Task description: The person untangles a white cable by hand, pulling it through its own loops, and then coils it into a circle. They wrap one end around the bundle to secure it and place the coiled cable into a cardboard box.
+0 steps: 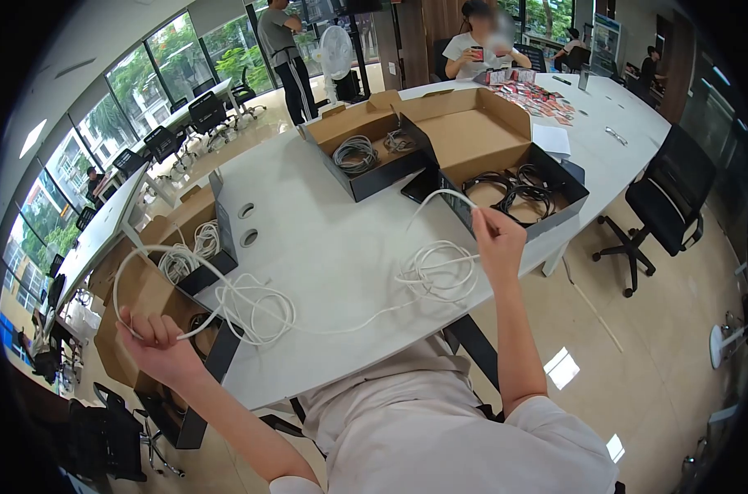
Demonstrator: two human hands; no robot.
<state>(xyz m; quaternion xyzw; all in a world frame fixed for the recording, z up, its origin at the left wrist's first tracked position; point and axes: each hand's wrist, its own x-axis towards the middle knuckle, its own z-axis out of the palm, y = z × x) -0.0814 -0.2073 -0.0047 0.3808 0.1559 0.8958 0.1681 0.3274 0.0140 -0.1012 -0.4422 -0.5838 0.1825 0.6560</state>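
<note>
A white cable (pixel 257 317) lies in loose loops on the white table, with a strand running right to a second looped heap (pixel 438 270). My left hand (pixel 150 342) is closed around a part of the cable at the table's left edge, where a big loop arches up. My right hand (pixel 499 239) pinches a white strand raised above the right heap, and its free part curves to the left. Beyond that hand is an open black box (pixel 565 207) holding coiled black cables (pixel 514 191). Left of the left heap, another open box (pixel 223 262) holds white cables (pixel 195 251).
At the back, an open box (pixel 366 188) holds grey cables (pixel 356 154). A lower-left box (pixel 218 362) hangs past the table (pixel 325 272). Red cards (pixel 538 103) lie before a seated person (pixel 481 49). One person stands near a white fan (pixel 335 52); an office chair (pixel 669 193) stands right.
</note>
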